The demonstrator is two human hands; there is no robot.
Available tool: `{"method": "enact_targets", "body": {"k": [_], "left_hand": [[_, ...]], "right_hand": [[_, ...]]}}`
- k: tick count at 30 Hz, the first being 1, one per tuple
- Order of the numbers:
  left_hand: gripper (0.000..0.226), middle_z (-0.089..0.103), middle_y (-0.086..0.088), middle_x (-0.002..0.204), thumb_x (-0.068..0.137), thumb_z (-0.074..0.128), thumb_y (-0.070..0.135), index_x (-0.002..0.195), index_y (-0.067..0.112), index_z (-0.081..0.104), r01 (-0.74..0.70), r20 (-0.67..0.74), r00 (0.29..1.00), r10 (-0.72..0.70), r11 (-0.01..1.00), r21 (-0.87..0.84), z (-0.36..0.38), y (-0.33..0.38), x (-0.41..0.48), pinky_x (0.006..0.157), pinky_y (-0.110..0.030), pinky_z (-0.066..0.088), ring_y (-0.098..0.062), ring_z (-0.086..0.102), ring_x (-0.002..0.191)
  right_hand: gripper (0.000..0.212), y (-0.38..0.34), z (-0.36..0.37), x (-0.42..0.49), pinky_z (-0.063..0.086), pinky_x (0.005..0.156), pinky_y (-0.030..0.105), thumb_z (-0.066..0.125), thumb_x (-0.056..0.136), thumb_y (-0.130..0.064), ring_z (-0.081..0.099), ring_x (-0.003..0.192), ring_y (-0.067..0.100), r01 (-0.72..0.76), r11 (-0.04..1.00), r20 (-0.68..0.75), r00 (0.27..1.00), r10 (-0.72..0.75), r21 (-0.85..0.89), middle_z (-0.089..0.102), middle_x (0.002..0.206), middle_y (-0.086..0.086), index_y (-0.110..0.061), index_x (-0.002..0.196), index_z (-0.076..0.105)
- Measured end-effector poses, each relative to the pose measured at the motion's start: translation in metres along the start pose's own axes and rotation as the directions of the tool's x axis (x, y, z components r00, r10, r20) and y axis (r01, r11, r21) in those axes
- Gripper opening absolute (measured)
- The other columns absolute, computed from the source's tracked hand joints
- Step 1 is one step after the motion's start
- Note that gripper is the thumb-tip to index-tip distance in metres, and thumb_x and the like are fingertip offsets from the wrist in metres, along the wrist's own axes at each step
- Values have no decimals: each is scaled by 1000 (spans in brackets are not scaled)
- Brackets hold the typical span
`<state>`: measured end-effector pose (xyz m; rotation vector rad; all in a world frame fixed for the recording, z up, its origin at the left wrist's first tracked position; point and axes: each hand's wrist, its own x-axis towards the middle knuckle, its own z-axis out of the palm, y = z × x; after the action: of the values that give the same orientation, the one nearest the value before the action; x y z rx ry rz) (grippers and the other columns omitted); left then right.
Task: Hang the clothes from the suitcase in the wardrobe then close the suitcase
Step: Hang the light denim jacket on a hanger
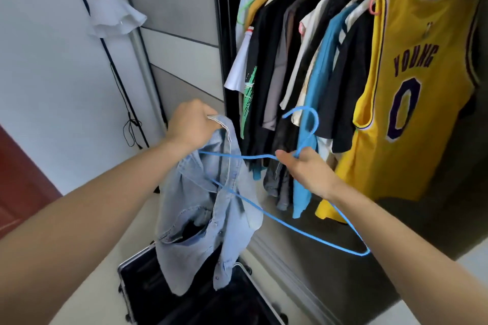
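My left hand grips the collar of a light blue denim shirt, which hangs down over the open black suitcase on the floor. My right hand pinches a thin blue hanger at the base of its hook. One arm of the hanger reaches left into the shirt's neck opening; the other arm and the bottom bar stick out below my right forearm. Ahead stands the open wardrobe, its rail packed with hanging clothes.
A yellow basketball jersey hangs at the right end of the wardrobe, nearest me. The sliding wardrobe door stands at the left. A floor lamp with a white shade leans by the white wall. A dark red door is at far left.
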<state>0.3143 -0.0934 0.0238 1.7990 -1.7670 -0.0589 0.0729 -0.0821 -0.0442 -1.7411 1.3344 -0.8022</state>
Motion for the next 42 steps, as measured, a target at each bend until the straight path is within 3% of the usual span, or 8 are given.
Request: {"method": "enact_targets", "body": {"k": [11,18,23,28,32,37,39,42], "left_hand": [[28,72,9,91,80,75,24,108,26,73,193,321,943,-91,934,-302,-39,-21,-44,76,-14,45,-4,65,89],[35,70,11,86,68,84,12,101,17,74,231,141,969,-201,941,-246,-36,-42,-71,63,1,39,2,63,76],[29,70,-5,83,71,62,-12,89,8,74,103,-20,995,-102,994,32,-30,-39,-73,62,-12,38,-13,59,71],[19,72,8,88,76,69,16,93,23,74,190,188,971,-149,955,-227,-43,-43,-85,77,-18,48,-8,65,82],[55,63,13,100,63,56,39,116,32,61,63,347,930,-125,981,184,-44,-63,-89,86,-31,39,-13,55,93],[15,58,1,69,78,49,16,84,9,62,-27,346,935,-80,955,295,-39,-73,-89,65,-36,44,-27,57,76],[21,63,-2,78,79,49,17,89,10,66,-106,341,940,5,955,278,-44,-79,-90,71,-39,47,-24,57,78],[22,64,-2,84,83,56,6,98,14,70,-169,320,944,84,954,249,-49,-82,-93,73,-33,42,-18,54,80]], "right_hand": [[46,-47,65,38,20,52,33,58,86,-19,18,50,17,99,976,-50,995,-90,194,20,53,5,-18,54,25],[44,-54,98,38,22,50,30,58,87,-21,20,45,13,148,978,4,989,-150,144,22,45,-4,-12,53,31],[43,-57,111,40,23,53,31,53,88,-27,23,45,13,83,987,129,987,-101,138,26,44,-5,-15,53,33],[44,-52,114,33,24,55,34,56,89,-26,24,47,14,101,961,112,985,-133,258,27,50,0,-15,53,33],[44,-58,118,17,24,49,24,56,93,-27,23,47,12,115,942,184,966,-180,316,24,51,-1,-15,56,35],[30,-55,117,6,36,44,26,36,93,-8,38,46,17,-211,801,579,791,-197,561,43,54,4,-5,68,52],[26,-44,115,22,52,57,33,36,91,-3,55,60,20,-261,830,666,727,-166,492,60,69,9,2,86,61],[25,-18,126,45,50,72,22,62,90,-15,59,87,16,119,986,698,716,-5,-115,63,101,6,-4,113,63]]}}
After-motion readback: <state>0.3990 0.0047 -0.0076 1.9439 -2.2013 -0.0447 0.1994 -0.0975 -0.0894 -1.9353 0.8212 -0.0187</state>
